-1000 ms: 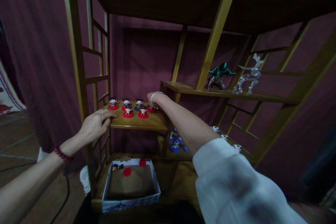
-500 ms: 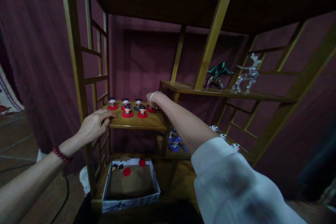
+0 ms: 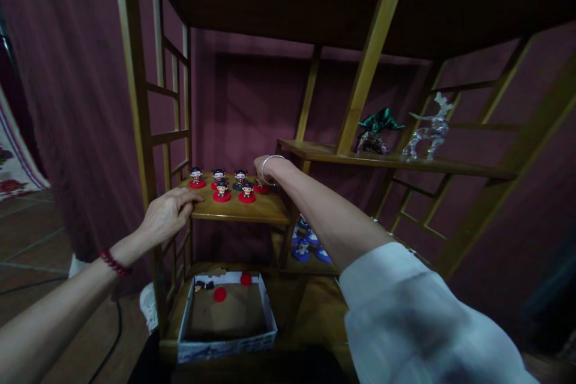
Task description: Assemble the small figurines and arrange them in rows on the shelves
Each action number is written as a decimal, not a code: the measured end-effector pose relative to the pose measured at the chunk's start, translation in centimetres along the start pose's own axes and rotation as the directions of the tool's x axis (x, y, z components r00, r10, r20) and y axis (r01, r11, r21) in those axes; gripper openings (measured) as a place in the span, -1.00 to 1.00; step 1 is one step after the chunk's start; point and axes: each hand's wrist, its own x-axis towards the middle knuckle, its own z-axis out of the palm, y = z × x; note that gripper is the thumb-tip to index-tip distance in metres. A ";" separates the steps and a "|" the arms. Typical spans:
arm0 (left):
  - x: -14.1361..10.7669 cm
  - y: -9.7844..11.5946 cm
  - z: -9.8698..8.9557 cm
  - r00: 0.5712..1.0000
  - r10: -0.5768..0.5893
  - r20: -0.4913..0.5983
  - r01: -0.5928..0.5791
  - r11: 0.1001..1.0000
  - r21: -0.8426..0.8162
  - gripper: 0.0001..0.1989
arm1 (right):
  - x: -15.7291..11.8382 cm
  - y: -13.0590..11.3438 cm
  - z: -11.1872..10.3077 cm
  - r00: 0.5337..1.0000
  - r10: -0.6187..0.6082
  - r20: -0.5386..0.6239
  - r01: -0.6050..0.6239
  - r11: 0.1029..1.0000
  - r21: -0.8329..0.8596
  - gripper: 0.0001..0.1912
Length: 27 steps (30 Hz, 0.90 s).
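Note:
My left hand (image 3: 169, 216) rests on the front left corner of a small wooden shelf (image 3: 216, 210), fingers stretched out and holding nothing. At the right end of the back row, my right hand (image 3: 268, 169) is closed around the top of a figurine (image 3: 260, 188) on a red round base. The hand hides most of that figurine. To its left in the back row stand other figurines with black hair buns, among them one on a dark base (image 3: 240, 180). Two dark-haired figurines on red bases, such as the left one (image 3: 221, 192), stand in front.
Below, an open cardboard box (image 3: 227, 345) holds a red disc (image 3: 219, 294), another red disc and small dark-haired pieces. Blue-based figurines (image 3: 301, 250) stand on a lower shelf. A clear deer figure (image 3: 429, 132) and a green ornament (image 3: 378, 129) occupy the upper right shelf. Wooden posts frame the unit.
The view has shifted slightly, so the shelf sits a little further right. Both hands keep their places, and the figurines stand as before.

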 end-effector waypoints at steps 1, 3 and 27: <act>-0.1 0.0 0.0 1.000 0.002 -0.012 -0.002 1.000 0.002 -0.66 | -0.5 -0.1 -0.3 0.999 0.033 -0.005 -0.033 0.998 -0.061 -0.65; -0.3 0.1 0.1 0.999 0.013 -0.039 -0.012 1.000 0.006 -0.67 | -1.6 -0.4 -0.8 0.998 0.016 -0.066 -0.023 0.994 -0.103 -0.56; 1.1 1.4 0.4 0.966 -0.257 0.028 0.251 0.912 -0.325 -0.59 | -11.0 -1.2 8.5 0.567 -0.028 -0.823 0.601 0.697 0.391 -0.72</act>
